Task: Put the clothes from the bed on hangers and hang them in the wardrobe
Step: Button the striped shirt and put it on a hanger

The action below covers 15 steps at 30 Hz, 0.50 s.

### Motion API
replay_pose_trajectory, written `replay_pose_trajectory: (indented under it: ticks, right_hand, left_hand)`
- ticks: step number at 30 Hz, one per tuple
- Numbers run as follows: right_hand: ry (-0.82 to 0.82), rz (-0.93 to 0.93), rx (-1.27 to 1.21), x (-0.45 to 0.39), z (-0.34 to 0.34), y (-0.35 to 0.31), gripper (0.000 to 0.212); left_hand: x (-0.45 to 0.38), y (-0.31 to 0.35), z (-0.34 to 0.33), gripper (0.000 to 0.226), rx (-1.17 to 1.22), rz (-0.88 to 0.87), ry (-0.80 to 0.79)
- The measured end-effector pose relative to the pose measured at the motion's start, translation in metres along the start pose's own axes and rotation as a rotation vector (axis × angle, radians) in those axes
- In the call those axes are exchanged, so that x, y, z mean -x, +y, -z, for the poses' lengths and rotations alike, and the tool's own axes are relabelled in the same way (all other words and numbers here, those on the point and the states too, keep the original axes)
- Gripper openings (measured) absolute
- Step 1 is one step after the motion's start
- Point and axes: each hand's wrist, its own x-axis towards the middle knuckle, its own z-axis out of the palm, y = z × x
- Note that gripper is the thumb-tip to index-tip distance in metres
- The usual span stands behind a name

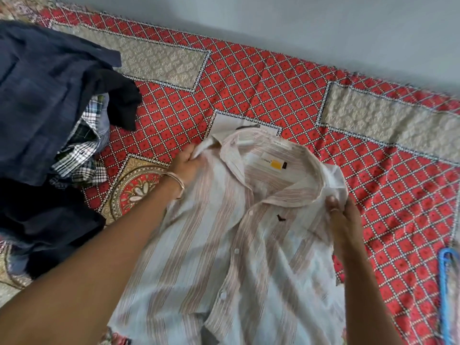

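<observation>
I have the striped shirt lying face up on the red patterned bedspread, collar toward the wall, and I hold it at both shoulders: my left hand is curled round the cloth at the left shoulder seam, and my right hand pinches the fabric just beside the collar's right end, thumb on top. Both grips are closed on the shirt, neither is loose. The step, as I judge it, is squaring the shoulders so a hanger can go in. The blue hanger lies on the bedspread at the right edge of view, near my right forearm but apart from the shirt. To do this well I would keep the two shoulders level and pull them gently apart so the collar opens, then free the right hand for the hanger while the left keeps the neck open. The top buttons look undone, which should let the hook pass; the thin cloth may slip off if the shoulders sit unevenly. The pile of dark and checked clothes waits on the left of the bed.
</observation>
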Motion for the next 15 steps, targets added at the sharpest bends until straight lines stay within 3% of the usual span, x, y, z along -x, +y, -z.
replay_pose_trajectory:
  ticks: [2, 4, 7, 9, 12, 14, 15]
  right_hand:
    - [-0.079, 0.067, -0.022, 0.009, 0.024, -0.009, 0.018]
    - [-0.119, 0.094, -0.015, 0.015, 0.052, -0.019, 0.014]
    - [-0.015, 0.079, 0.267, 0.012, 0.079, -0.024, 0.025]
    - [-0.011, -0.020, 0.687, 0.011, 0.075, -0.017, 0.052]
    - [-0.032, -0.281, 0.946, 0.020, 0.047, -0.003, 0.076]
    - [0.111, -0.397, 1.000, 0.028, 0.024, -0.017, 0.066]
    - [0.221, -0.350, 0.947, 0.030, 0.015, -0.027, 0.056]
  left_hand:
    - [0.001, 0.011, 0.019, 0.008, -0.018, -0.103, 0.006]
    - [0.000, 0.029, 0.045, 0.022, -0.196, -0.283, -0.010]
    - [0.001, 0.050, 0.079, 0.045, -0.579, -0.387, -0.063]
    - [0.000, 0.042, 0.087, 0.071, -1.000, -0.330, -0.102]
    - [0.009, 0.025, 0.069, 0.086, -1.482, -0.014, -0.278]
    - [0.017, 0.025, 0.049, 0.082, -1.519, 0.170, -0.248]
    - [0.020, 0.029, 0.039, 0.077, -1.438, 0.184, -0.159]
